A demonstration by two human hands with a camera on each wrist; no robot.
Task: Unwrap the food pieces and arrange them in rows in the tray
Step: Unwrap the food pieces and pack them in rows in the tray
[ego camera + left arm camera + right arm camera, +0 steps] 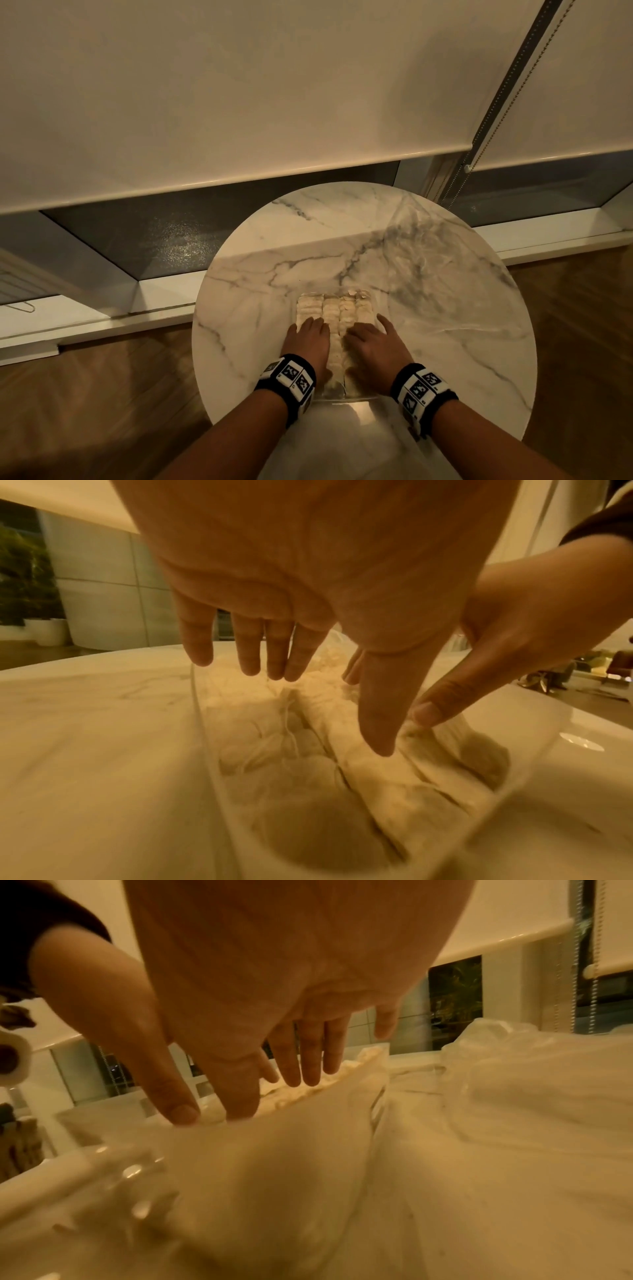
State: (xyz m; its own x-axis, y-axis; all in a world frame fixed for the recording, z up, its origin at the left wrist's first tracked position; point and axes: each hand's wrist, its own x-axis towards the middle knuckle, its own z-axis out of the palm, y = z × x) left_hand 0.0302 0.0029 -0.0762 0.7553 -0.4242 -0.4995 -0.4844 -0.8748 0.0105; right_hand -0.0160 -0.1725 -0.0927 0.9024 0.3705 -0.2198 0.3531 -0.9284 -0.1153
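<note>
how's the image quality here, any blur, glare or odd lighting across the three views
Head view: dim warm light, a shadow edge crossing the round white marble table, glare at its near edge. Left wrist view: yellow cast, the clear plastic tray smeared by blur. Right wrist view: foreground soft, crumpled clear plastic wrap hazy.

No readable text, only square coded markers on both wristbands

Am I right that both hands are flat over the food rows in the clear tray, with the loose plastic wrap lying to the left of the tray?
Not quite: the plastic wrap lies right of the tray, as the head view shows. The rest holds: left hand and right hand lie flat over the food rows.
</note>
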